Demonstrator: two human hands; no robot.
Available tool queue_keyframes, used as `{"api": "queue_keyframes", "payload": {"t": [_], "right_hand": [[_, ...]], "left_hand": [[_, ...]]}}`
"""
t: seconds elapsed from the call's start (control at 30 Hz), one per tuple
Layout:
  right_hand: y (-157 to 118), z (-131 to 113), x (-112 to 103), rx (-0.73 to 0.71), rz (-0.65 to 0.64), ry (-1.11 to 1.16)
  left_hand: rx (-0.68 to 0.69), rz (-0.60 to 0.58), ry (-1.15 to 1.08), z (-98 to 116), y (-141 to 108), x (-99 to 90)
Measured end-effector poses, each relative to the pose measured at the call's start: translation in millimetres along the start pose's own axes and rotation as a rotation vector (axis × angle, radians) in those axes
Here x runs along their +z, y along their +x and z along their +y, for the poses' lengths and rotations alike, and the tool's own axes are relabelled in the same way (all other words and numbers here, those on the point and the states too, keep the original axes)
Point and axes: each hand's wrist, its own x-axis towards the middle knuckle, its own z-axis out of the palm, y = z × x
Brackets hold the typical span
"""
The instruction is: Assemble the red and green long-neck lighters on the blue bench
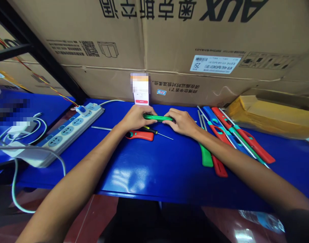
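Note:
My left hand (138,118) and my right hand (181,122) grip opposite ends of a green lighter (158,117), held level just above the blue table. Its narrow edge, with a lengthwise seam, faces me; the fingers hide both ends. Below my left hand lies a red lighter (141,135) with its metal barrel pointing left. A thin screwdriver (164,135) with a black and yellow handle rests beside it, partly under the hands. To the right, near my right forearm, another green lighter (207,157) lies among several red and blue lighters (255,145).
A phone (141,98) with a lit screen leans on a large cardboard box (114,74) at the back. On the left sits a power strip (71,126) with white cables. An open carton (273,116) stands at the right. The blue table's front edge (149,197) runs nearest me.

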Motion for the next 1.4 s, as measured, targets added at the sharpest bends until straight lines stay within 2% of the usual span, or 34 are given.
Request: {"api": "queue_keyframes", "payload": {"t": [0.53,0.9,1.07,1.27,1.4], "right_hand": [[0,8,-1,0.032,0.026,-0.063],[1,10,1,0.058,0.072,-0.066],[0,11,1,0.068,0.082,-0.058],[0,11,0,0.075,0.077,-0.068],[-1,11,-1,0.076,0.070,-0.089]], "left_hand": [[0.010,0.029,-0.002,1,3,11.5],[0.019,-0.119,0.122,-15,1,-15.7],[0.004,-0.095,0.137,-19,-2,-19.7],[-0.026,-0.090,0.109,-12,-1,-16.5],[-0.051,-0.044,0.072,-8,-1,-11.8]]}}
